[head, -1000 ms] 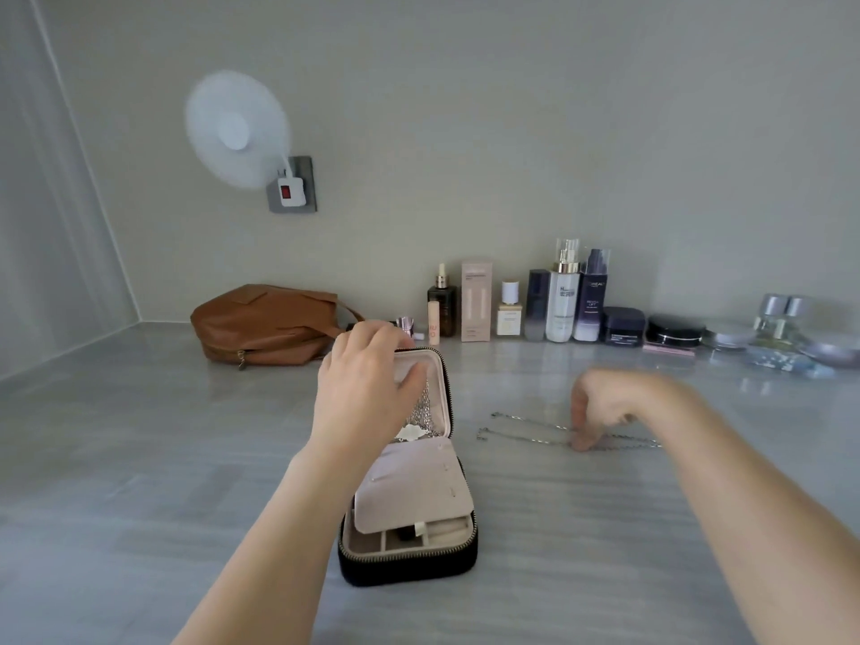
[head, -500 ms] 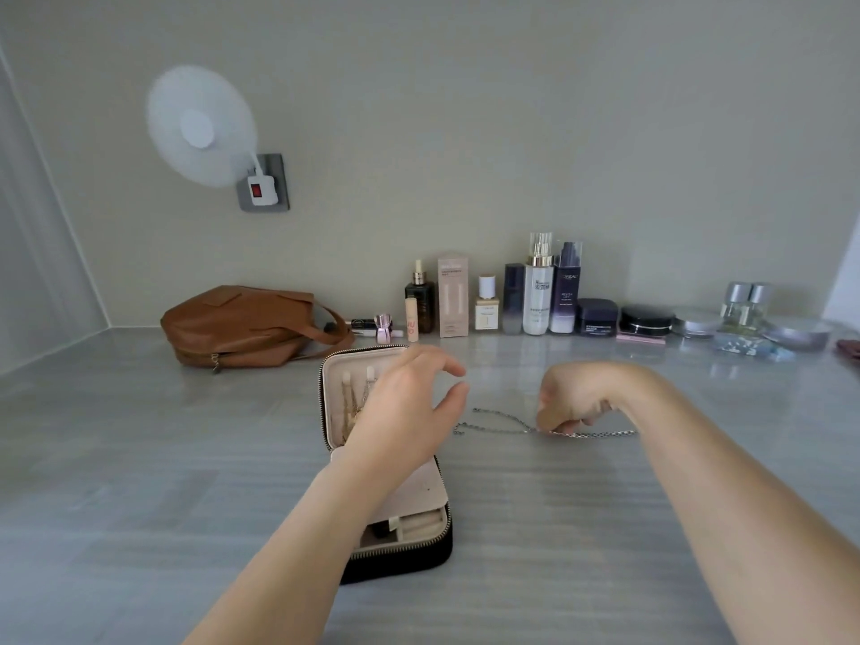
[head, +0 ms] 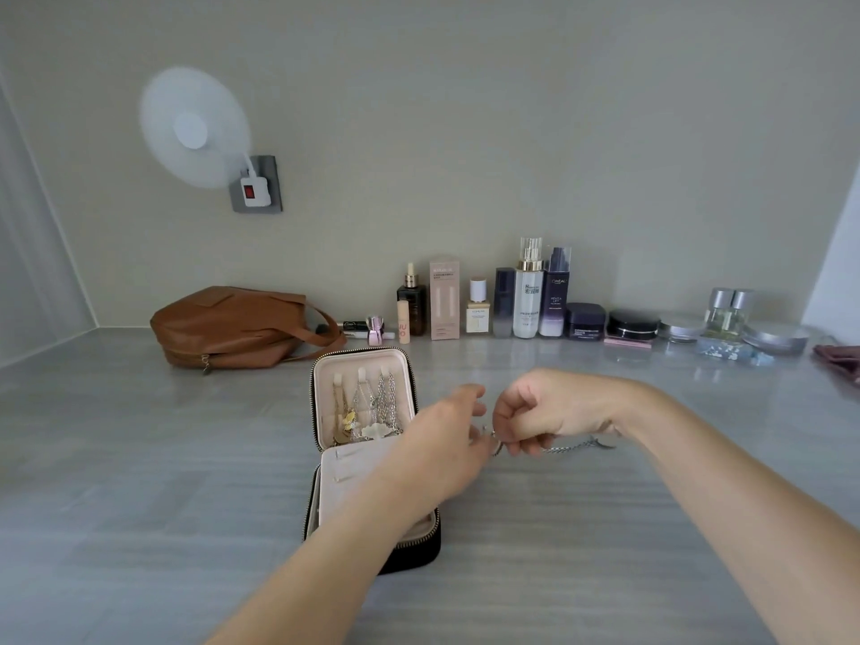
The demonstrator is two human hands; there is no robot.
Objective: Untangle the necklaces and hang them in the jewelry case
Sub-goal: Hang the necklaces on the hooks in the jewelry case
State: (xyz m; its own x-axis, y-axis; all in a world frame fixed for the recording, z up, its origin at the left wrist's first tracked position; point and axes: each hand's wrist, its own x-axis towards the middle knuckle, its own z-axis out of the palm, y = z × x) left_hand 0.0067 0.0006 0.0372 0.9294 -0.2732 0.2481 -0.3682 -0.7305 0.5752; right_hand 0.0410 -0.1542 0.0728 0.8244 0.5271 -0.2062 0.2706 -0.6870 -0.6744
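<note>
Counter, cosmetics — right hand pinches chain, left hand maybe too; forearm overlaps case.

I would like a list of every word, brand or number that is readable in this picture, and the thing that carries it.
"L'OREAL": on the dark purple bottle, upper front.
"REVITA LIFT": same bottle, just below the brand.
"H": large letter on the white pump bottle; the characters beside it are too blurred to read.
Pink box, peach tube, dark jar: print too small to read.
</note>
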